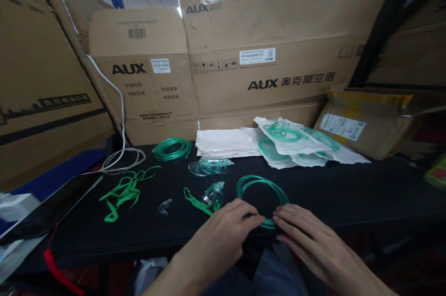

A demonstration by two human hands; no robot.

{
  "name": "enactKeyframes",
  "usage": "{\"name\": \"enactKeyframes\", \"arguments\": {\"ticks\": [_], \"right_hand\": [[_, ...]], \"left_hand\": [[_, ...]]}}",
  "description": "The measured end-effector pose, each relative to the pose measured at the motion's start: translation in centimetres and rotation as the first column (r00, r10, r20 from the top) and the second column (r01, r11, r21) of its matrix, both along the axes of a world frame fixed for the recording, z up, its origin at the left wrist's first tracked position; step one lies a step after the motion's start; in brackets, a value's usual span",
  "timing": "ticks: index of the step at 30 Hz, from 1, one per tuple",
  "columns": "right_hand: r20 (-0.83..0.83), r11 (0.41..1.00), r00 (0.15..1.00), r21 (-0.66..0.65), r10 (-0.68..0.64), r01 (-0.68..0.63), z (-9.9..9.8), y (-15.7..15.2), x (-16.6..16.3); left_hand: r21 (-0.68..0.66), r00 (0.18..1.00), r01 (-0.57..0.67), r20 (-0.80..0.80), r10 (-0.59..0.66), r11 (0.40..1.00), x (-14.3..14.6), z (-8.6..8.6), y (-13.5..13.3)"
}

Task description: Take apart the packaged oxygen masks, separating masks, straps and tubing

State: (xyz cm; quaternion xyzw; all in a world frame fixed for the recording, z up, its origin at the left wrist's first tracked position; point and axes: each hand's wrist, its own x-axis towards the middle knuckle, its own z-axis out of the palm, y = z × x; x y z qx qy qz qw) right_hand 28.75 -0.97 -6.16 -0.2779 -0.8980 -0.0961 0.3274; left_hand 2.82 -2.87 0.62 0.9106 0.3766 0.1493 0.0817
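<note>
A coil of green tubing (260, 189) lies on the black table (348, 189) near its front edge. My left hand (223, 235) and my right hand (306, 235) both rest on the coil's near side, fingertips pinched on the tubing. A clear mask with a green strap (211, 196) lies just left of the coil. Another clear mask (209, 166) lies behind it.
A second green tubing coil (172, 148), loose green straps (123, 191) and a small clear part (165, 206) lie to the left. White bags (225, 142) and bagged sets (296, 140) lie at the back. Cardboard boxes (265, 54) wall the rear. A white cable (121, 156) hangs at left.
</note>
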Motion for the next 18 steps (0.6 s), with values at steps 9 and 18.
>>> {"name": "enactKeyframes", "arguments": {"ticks": [9,18], "right_hand": [[0.068,0.995,0.993,-0.022,0.098,-0.097,-0.9,-0.7,1.1],[-0.166,0.983,0.981,0.164,0.105,-0.078,2.7,1.5,0.7]], "left_hand": [[0.318,0.995,0.100,-0.035,-0.093,0.943,-0.4,-2.2,-1.8],[0.525,0.986,0.073,0.089,-0.140,0.848,0.2,2.4,-0.5]]}}
